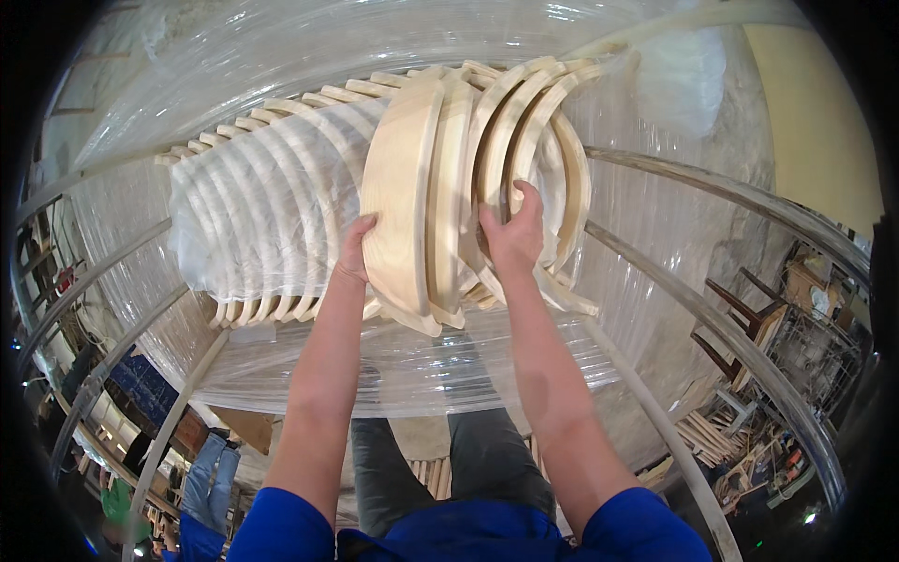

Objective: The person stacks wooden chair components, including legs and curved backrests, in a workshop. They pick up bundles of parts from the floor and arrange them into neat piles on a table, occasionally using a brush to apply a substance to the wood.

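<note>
Several pale curved wooden pieces (407, 178) stand side by side in front of me, their broad faces bowed. My left hand (354, 248) grips the left edge of the broad front piece; most of its fingers are hidden behind the wood. On the right, my right hand (515, 239) closes around a narrower curved wooden piece (496, 140), thumb on one side and fingers on the other. To the left, a long row of similar curved pieces (262, 187) lies under a sheet of thin whitish wrapping (211, 220).
Clear stretch film (646, 309) spreads around the stack, between metal rails (740, 201). At lower right lie wooden strips (707, 436) and a dark-legged wooden piece of furniture (749, 323). Another person in blue jeans (211, 473) is at lower left.
</note>
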### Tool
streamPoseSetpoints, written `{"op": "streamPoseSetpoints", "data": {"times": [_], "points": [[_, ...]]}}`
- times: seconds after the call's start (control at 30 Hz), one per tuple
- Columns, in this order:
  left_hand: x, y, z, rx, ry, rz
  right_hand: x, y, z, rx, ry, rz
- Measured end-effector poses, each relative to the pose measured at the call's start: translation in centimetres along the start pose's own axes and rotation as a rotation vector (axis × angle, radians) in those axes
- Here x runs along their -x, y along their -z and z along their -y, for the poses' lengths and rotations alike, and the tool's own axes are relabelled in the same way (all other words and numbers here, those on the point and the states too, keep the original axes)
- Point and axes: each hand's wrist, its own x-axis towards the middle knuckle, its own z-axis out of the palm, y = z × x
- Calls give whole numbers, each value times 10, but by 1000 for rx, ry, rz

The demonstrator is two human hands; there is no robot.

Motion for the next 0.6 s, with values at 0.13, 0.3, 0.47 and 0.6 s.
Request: {"op": "streamPoseSetpoints", "data": {"times": [0.13,0.3,0.47,0.6], "points": [[15,18,-8,-96,-43,-125,18,-7,2,235,278,-38],[68,34,8,-85,-304,-185,55,-17,6,248,173,114],[67,30,5,65,-307,-163,12,-20,22,424,-46,383],[55,18,2,67,-285,-130,14,-11,32,96,85,568]]}}
